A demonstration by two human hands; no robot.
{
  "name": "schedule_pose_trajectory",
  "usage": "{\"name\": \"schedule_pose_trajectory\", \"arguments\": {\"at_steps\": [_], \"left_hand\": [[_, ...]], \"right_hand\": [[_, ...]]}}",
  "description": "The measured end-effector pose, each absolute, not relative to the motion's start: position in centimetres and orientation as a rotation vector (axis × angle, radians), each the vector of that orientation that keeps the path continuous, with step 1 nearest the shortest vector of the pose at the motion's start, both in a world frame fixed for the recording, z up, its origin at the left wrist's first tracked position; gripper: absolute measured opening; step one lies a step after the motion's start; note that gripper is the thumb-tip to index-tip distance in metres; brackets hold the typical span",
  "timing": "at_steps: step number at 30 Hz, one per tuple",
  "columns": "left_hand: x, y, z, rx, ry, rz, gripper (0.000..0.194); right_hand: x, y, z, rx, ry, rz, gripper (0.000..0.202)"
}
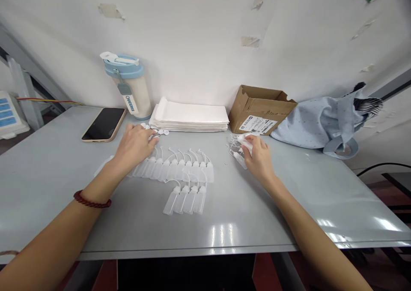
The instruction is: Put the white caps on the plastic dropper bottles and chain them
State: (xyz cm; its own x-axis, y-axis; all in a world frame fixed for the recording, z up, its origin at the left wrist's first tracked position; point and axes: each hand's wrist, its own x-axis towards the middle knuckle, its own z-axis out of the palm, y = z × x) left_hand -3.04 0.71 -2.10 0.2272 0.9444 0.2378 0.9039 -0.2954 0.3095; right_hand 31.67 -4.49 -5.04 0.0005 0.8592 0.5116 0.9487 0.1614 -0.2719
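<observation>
My left hand [136, 143] reaches to a cluster of small white round pieces [163, 132] in front of the tumbler, thumb and forefinger closing around one of them. My right hand [259, 156] pinches a small translucent squeeze bottle [246, 142] in front of the cardboard box. Under that hand lie more such bottles [240, 159], loosely heaped, with thin white cap straps. Between my hands a row of similar bottles [173, 170] lies side by side, its left end partly hidden by my left forearm. Several more bottles [185, 200] form a shorter row nearer to me.
Along the wall stand a blue-lidded tumbler [135, 87], a stack of white envelopes [192, 116] and an open cardboard box [260, 111]. A phone [105, 124] lies at left, a light blue cloth bag [316, 124] at right. The grey table [257, 226] ends at a front edge.
</observation>
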Motion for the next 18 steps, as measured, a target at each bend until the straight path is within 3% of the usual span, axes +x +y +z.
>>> {"name": "schedule_pose_trajectory", "arguments": {"at_steps": [11,15,18], "left_hand": [[-3.2,1.3,-3.2,2.607,1.987,0.391,0.036],[-3.0,1.6,-3.2,2.596,1.996,0.365,0.033],[-2.3,1.3,-2.7,2.481,1.982,0.461,0.032]], "right_hand": [[31.3,-5.0,-4.7,-1.691,-1.831,-0.329,0.019],[29.3,-6.5,-3.7,-1.390,-1.987,-0.027,0.016],[27.6,-7.8,-3.0,-1.265,-2.169,0.284,0.032]]}}
